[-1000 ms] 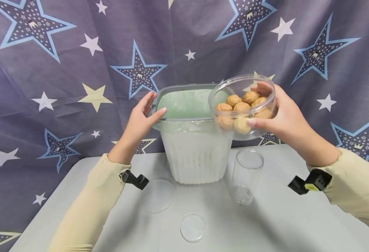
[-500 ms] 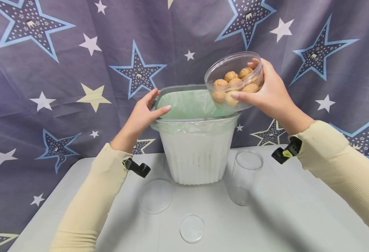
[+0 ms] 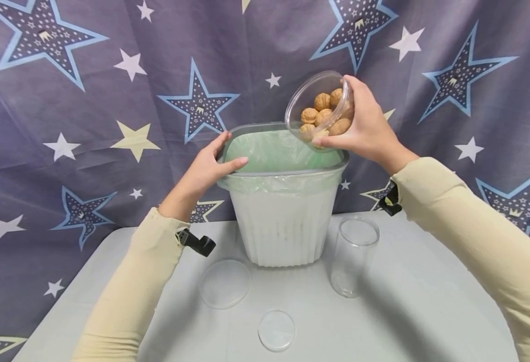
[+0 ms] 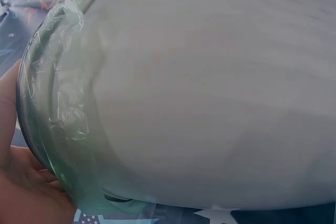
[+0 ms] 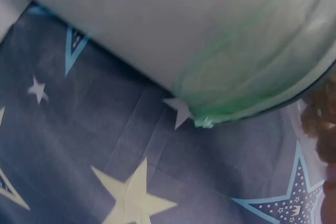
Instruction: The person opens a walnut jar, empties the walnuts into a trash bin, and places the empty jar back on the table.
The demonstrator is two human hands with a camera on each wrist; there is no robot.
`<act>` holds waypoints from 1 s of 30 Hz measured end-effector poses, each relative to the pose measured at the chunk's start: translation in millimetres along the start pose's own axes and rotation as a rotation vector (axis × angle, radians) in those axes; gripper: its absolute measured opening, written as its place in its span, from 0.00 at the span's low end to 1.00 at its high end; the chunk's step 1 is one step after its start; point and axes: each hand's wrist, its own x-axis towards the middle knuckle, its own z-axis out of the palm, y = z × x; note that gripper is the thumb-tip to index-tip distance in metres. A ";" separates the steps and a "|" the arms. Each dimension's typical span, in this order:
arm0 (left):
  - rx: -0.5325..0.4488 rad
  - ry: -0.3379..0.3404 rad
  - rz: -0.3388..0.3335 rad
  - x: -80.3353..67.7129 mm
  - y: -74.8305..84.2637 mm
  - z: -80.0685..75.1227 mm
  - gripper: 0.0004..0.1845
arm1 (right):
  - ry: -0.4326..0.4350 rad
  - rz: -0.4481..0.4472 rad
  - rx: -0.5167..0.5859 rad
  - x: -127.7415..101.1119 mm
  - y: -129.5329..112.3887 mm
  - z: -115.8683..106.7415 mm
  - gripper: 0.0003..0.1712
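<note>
In the head view a white bin (image 3: 283,226) stands at the table's back, lined with a thin green bag (image 3: 265,148) folded over its grey rim. My left hand (image 3: 203,168) grips the rim's left side, thumb over the edge. In the left wrist view, that hand (image 4: 26,192) lies against the bag-covered rim. My right hand (image 3: 368,125) holds a round clear plastic tub (image 3: 302,95) above the bin's right side. The tub tilts left, its mouth facing the bin opening. Several walnuts (image 3: 322,102) sit inside it; some also show at the right wrist view's edge.
A tall clear jar (image 3: 354,256) stands upright without a lid, right of the bin. Two round clear lids lie flat on the grey table (image 3: 328,332): a larger lid (image 3: 225,284) and a smaller lid (image 3: 276,330). A star-patterned curtain (image 3: 255,55) hangs directly behind.
My right hand has lifted the tub up and left, over the bin, and tipped it further. The walnuts remain inside. My left hand has moved slightly onto the bin's rim.
</note>
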 end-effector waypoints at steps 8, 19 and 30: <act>0.006 -0.012 -0.046 0.1 -0.4 -0.5 0.50 | -0.057 -0.217 -0.120 10.9 12.7 7.7 0.68; 0.020 -0.086 -0.042 0.1 -0.5 -3.6 0.51 | -0.158 -0.452 -0.298 19.9 26.1 17.7 0.70; 0.079 -0.121 -0.057 2.3 -2.0 -4.9 0.49 | -0.190 -0.439 -0.320 25.2 31.3 17.7 0.70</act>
